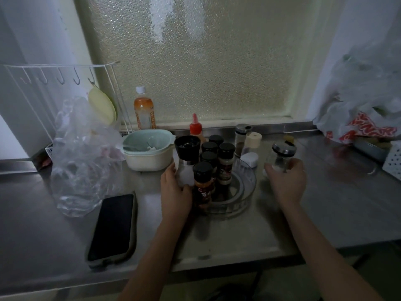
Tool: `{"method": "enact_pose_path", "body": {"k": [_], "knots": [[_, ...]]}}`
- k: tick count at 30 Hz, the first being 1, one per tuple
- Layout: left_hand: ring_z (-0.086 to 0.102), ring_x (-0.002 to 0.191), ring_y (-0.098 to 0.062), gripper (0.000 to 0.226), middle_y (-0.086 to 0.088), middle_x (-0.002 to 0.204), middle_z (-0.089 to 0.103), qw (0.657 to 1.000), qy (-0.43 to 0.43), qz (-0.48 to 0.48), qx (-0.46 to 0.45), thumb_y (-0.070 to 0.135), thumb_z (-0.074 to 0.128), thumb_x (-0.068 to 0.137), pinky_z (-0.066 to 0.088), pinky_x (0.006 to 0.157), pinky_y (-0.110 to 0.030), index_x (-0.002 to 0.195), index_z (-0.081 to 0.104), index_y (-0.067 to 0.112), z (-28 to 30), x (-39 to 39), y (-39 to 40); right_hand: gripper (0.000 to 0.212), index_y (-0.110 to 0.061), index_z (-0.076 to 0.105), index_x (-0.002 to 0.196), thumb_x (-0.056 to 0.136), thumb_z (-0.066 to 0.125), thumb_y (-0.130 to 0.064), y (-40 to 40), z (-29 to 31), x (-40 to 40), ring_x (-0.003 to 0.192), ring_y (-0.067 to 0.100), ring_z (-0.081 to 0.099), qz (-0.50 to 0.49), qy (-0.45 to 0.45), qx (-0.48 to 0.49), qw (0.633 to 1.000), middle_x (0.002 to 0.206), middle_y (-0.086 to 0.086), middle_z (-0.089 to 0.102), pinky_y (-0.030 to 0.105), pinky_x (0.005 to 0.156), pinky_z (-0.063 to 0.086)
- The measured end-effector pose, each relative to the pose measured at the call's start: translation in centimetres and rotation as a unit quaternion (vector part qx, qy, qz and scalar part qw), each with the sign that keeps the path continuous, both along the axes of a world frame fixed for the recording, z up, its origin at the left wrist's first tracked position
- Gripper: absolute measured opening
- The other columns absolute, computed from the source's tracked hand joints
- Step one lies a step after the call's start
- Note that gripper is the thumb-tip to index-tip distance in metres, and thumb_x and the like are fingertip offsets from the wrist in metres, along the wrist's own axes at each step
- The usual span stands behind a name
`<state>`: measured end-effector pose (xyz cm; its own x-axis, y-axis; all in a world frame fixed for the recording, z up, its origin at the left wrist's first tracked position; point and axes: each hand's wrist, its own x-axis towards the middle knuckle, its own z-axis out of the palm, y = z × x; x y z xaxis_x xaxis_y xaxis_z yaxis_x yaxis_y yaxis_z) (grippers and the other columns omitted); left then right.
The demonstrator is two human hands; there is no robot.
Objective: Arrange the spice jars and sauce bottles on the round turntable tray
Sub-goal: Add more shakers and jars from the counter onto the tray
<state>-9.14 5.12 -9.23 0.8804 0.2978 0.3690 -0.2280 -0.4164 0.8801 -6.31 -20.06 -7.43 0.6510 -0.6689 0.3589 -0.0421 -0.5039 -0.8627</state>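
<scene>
A clear round turntable tray (243,192) sits on the steel counter. Several black-capped spice jars (225,162) stand on its left half, the nearest one orange (202,185). My left hand (174,192) grips a tall salt grinder (187,161) with a black top at the tray's left edge. My right hand (285,181) holds a glass jar with a metal lid (281,157) on the counter, right of the tray. Behind the tray stand a red-capped sauce bottle (196,128), a metal-capped spice jar (242,137) and a cream-lidded jar (252,141).
A dark phone (114,227) lies at the front left. A crumpled clear plastic bag (80,159), stacked bowls (148,149), an orange drink bottle (143,110) and a white wire rack (60,83) crowd the left. Plastic bags (364,105) fill the right corner.
</scene>
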Motion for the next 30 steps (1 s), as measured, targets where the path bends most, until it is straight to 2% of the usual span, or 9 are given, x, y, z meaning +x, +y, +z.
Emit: {"method": "enact_pose_path", "body": {"k": [4, 6, 9, 14, 17, 20, 23, 26, 30], "knots": [[0.053, 0.106, -0.026, 0.043, -0.015, 0.124, 0.050, 1.000, 0.009, 0.028, -0.006, 0.002, 0.052, 0.082, 0.046, 0.091, -0.038, 0.124, 0.046, 0.004, 0.2, -0.1, 0.0, 0.041, -0.016, 0.056, 0.098, 0.069, 0.077, -0.035, 2.8, 1.6, -4.5, 0.078, 0.017, 0.060, 0.097, -0.091, 0.015, 0.991, 0.093, 0.003, 0.063, 0.020, 0.063, 0.045], [0.054, 0.101, -0.025, 0.036, -0.014, 0.119, 0.053, 0.999, 0.011, 0.041, 0.002, 0.003, 0.052, 0.083, 0.045, 0.084, -0.033, 0.118, 0.048, 0.005, 0.1, 0.1, 0.1, 0.034, -0.021, 0.057, 0.094, 0.070, 0.079, -0.030, 4.7, 2.5, -6.4, 0.069, 0.002, 0.058, 0.166, -0.078, -0.008, 0.983, 0.085, -0.004, 0.062, 0.009, 0.056, 0.041], [0.056, 0.100, -0.025, 0.034, -0.013, 0.118, 0.055, 0.999, 0.004, 0.041, 0.008, 0.005, 0.051, 0.084, 0.048, 0.085, -0.039, 0.118, 0.049, 0.007, 0.1, 0.1, 0.1, 0.034, -0.031, 0.055, 0.091, 0.068, 0.080, -0.034, 6.8, 2.0, -7.3, 0.069, -0.007, 0.058, 0.256, -0.015, -0.048, 0.965, 0.082, -0.017, 0.061, 0.008, 0.055, 0.041], [0.059, 0.094, -0.024, 0.028, -0.012, 0.109, 0.061, 0.999, -0.003, 0.046, -0.007, 0.005, 0.050, 0.083, 0.051, 0.082, -0.044, 0.111, 0.053, 0.008, -0.1, 0.2, 0.3, 0.042, -0.017, 0.059, 0.091, 0.065, 0.080, -0.044, 8.6, 1.3, -6.8, 0.078, 0.013, 0.062, 0.282, 0.032, -0.117, 0.952, 0.086, -0.002, 0.067, 0.026, 0.064, 0.050], [0.059, 0.091, -0.023, 0.015, -0.008, 0.102, 0.063, 0.998, 0.004, 0.048, -0.033, 0.007, 0.050, 0.087, 0.048, 0.076, -0.037, 0.101, 0.055, 0.011, 0.0, 0.3, 0.3, 0.038, -0.020, 0.055, 0.086, 0.068, 0.079, -0.044, 8.9, 2.2, -6.9, 0.072, 0.007, 0.056, 0.308, 0.063, -0.150, 0.937, 0.078, -0.008, 0.058, 0.010, 0.056, 0.035], [0.055, 0.090, -0.017, 0.017, -0.004, 0.100, 0.061, 0.997, 0.000, 0.056, -0.060, 0.007, 0.047, 0.092, 0.039, 0.074, -0.027, 0.106, 0.057, 0.006, 0.5, -0.1, 0.2, 0.036, -0.020, 0.060, 0.095, 0.075, 0.070, -0.049, 8.8, 3.3, -7.9, 0.078, 0.000, 0.059, 0.364, 0.093, -0.106, 0.921, 0.084, -0.010, 0.063, 0.009, 0.062, 0.040], [0.056, 0.089, -0.016, 0.021, -0.004, 0.100, 0.062, 0.996, 0.003, 0.053, -0.078, 0.007, 0.044, 0.094, 0.039, 0.073, -0.026, 0.111, 0.056, 0.004, 0.6, -0.3, 0.1, 0.045, -0.018, 0.064, 0.103, 0.085, 0.049, -0.056, 7.5, 5.4, -7.7, 0.077, 0.004, 0.061, 0.319, 0.043, -0.050, 0.946, 0.088, -0.004, 0.068, 0.015, 0.062, 0.042], [0.056, 0.091, -0.018, 0.025, -0.007, 0.102, 0.063, 0.995, 0.018, 0.051, -0.087, 0.004, 0.044, 0.091, 0.040, 0.075, -0.028, 0.113, 0.056, 0.005, 0.4, -0.1, 0.1, 0.032, -0.009, 0.059, 0.106, 0.092, 0.052, -0.038, 4.6, 7.5, -4.1, 0.082, 0.016, 0.060, 0.198, -0.042, -0.057, 0.978, 0.096, 0.007, 0.067, 0.027, 0.069, 0.047], [0.056, 0.091, -0.017, 0.025, -0.006, 0.103, 0.062, 0.994, 0.029, 0.056, -0.094, 0.003, 0.045, 0.090, 0.040, 0.075, -0.028, 0.112, 0.055, 0.006, 0.4, 0.3, 0.2, 0.053, -0.012, 0.042, 0.130, 0.085, 0.061, -0.032, 2.0, 8.6, 2.6, 0.108, 0.030, 0.054, 0.180, 0.060, -0.152, 0.970, 0.121, 0.017, 0.056, 0.028, 0.076, 0.033]]}}
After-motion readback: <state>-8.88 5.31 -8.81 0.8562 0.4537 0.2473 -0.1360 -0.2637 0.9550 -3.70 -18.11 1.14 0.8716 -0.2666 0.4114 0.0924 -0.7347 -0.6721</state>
